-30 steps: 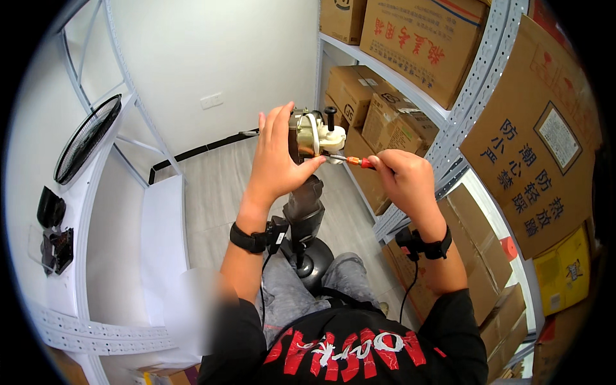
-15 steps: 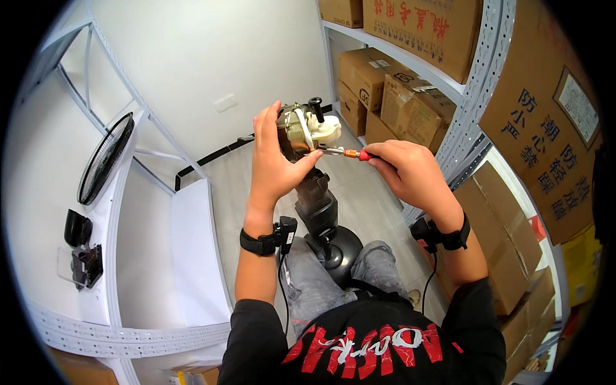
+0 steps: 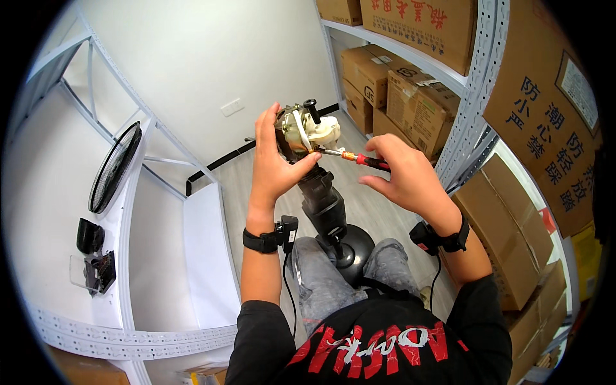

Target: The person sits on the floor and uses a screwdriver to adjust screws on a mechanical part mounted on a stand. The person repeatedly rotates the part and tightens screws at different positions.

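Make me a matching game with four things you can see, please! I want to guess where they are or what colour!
1. screwdriver
2. motor
3. fan guard
4. base

A. on the white shelf at left
B. between the legs
C. partly red
D. in the left hand

Pairs: 1-C, 2-D, 3-A, 4-B

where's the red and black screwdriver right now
In the head view, the red and black screwdriver is right of centre, its shaft reaching the cream and brass motor assembly in the left hand, its handle at the open right hand.
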{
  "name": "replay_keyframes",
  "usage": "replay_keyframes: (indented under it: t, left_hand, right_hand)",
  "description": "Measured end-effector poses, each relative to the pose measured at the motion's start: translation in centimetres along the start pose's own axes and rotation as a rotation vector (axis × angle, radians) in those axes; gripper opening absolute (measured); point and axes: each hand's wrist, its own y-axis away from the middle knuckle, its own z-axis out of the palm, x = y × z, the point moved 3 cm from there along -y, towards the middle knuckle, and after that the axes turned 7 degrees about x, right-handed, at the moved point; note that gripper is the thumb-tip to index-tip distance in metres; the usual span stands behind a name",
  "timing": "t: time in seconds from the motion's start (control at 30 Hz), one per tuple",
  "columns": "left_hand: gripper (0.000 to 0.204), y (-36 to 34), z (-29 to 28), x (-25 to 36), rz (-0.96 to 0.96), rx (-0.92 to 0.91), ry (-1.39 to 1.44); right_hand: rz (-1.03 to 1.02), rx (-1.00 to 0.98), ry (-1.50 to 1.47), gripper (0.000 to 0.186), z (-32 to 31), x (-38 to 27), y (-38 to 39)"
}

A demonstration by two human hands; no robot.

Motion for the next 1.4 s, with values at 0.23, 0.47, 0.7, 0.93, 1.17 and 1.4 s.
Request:
replay_keyframes:
  t: [0.23, 0.47, 0.7, 0.93, 1.17, 1.4]
  left_hand:
    - [0.111, -0.3, 0.0, -0.4, -0.002, -0.019, 0.008]
    - [0.113, -0.2, 0.1, -1.0, 0.038, -0.026, 0.012]
    - [0.107, -0.3, 0.0, -0.9, 0.009, -0.019, 0.029]
    - [0.106, -0.2, -0.1, -0.4, 0.017, -0.020, 0.035]
    - [0.105, 0.0, -0.3, -0.1, 0.007, -0.014, 0.039]
    - [0.103, 0.0, -0.2, -0.2, -0.009, -0.001, 0.065]
  right_hand:
    - [-0.013, -0.042, 0.152, 0.024, 0.3, 0.3, 0.3]
    - [0.009, 0.009, 0.028, 0.019, 0.7, 0.5, 0.7]
    - [0.177, -0.111, 0.050, 0.017, 1.8, 0.3, 0.9]
    - [-0.123, 0.056, 0.239, 0.021, 0.3, -0.5, 0.0]
    - [-0.230, -0.059, 0.351, 0.017, -0.5, 0.2, -1.8]
    - [-0.119, -0.083, 0.215, 0.017, -0.5, -0.7, -1.4]
